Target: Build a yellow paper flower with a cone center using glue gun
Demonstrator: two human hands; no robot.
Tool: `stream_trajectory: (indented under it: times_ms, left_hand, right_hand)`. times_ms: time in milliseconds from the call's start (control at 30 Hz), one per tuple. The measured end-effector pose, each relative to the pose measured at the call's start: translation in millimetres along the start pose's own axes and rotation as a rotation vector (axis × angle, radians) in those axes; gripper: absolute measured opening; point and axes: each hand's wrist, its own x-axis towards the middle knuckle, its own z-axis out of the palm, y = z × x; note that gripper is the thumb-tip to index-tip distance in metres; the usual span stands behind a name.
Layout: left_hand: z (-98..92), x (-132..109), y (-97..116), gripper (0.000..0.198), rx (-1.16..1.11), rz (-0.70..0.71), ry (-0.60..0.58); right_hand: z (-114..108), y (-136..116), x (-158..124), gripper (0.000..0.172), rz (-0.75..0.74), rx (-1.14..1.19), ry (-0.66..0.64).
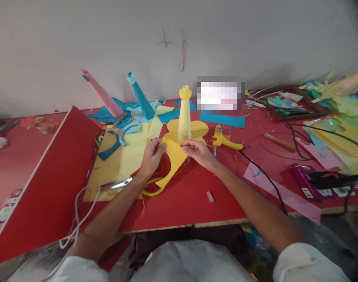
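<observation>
Between my two hands is a piece of yellow paper [174,158] with a curved cut edge. My left hand [153,156] pinches its upper left side. The fingers of my right hand [200,153] are closed at its upper right edge. Just behind the hands, a pale yellow paper cone [184,119] stands upright on yellow petal shapes [198,127]. Scissors [117,183] lie beside my left forearm, partly hidden. A yellow glue gun [225,140] rests on the table to the right of my right hand.
A pink paper cone [104,94] and a blue paper cone [141,97] lean at the back left. A red board [49,180] slants up on the left. Black cords [265,176] run to a purple power strip [306,181]. A dark tray [296,113] holds clutter at back right.
</observation>
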Motion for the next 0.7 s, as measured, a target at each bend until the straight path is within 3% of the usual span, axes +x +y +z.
stream_trajectory:
  times_ms: [233,700]
  left_hand:
    - [0.7,-2,11,0.037,-0.065,-0.046,-0.051]
    - [-1.0,2,4,0.033,-0.202,-0.028,0.03]
  right_hand:
    - [1,4,0,0.044,-0.026,-0.135,0.004]
    - [0,11,0,0.048,-0.124,-0.175,0.047]
